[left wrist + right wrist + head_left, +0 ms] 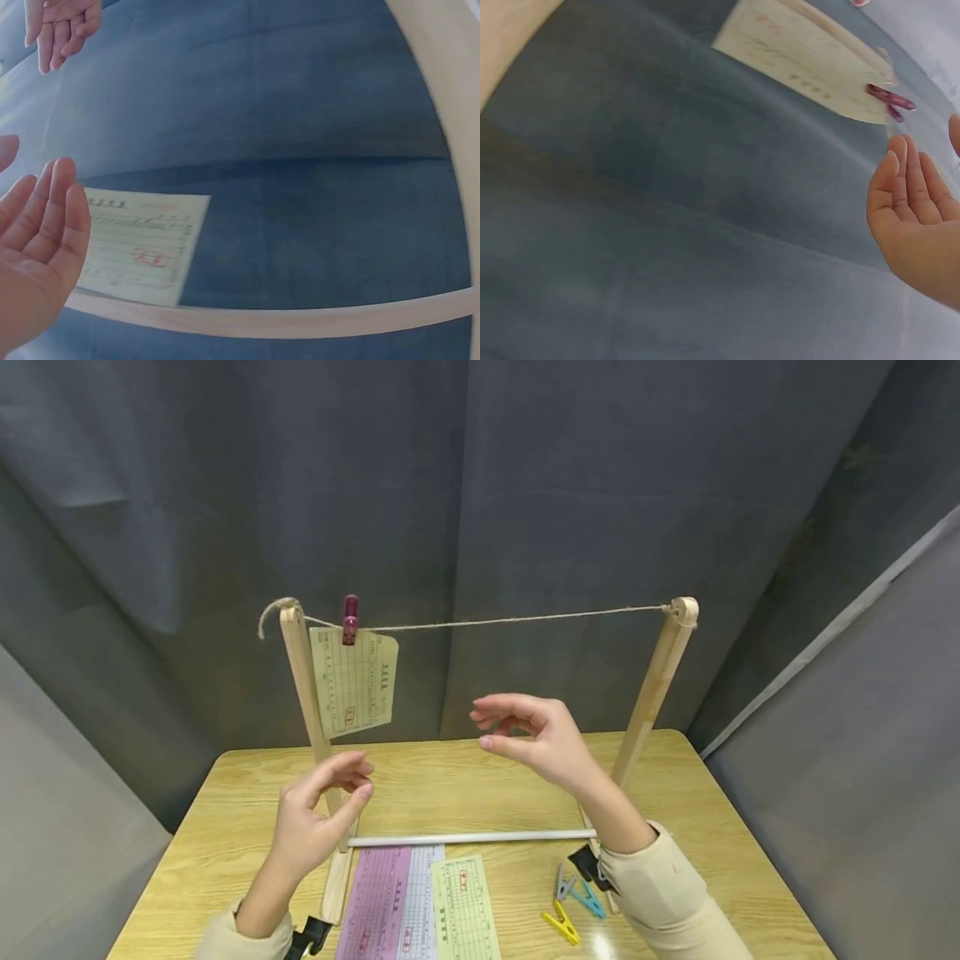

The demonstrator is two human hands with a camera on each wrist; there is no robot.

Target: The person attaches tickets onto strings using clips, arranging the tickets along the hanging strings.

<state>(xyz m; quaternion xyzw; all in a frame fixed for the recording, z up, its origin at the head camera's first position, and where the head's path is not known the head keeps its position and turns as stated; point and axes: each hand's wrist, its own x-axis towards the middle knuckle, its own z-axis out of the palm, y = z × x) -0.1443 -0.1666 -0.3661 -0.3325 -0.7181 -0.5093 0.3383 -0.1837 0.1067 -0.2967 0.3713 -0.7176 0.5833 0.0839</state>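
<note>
A yellow printed slip [358,681] hangs from a twine line [480,622], held by a dark red clothespin [350,620] near the left post. My left hand [315,814] is raised in front of that post, below the slip, with fingers loosely bent and nothing between them. To the right, my right hand [536,735] hovers under the twine, thumb and fingers apart and holding nothing. In the right wrist view, the hanging slip [802,60] and the clothespin [889,97] appear beyond the right hand [915,210]. Neither hand touches the slip or the twine.
Purple [378,893], white-blue [422,893] and yellow [465,906] slips lie on the wooden table [187,852]. Grey [563,885], blue [588,900] and yellow [561,924] clothespins lie right of them. Wooden posts [652,693] and a white crossbar [472,838] form the frame.
</note>
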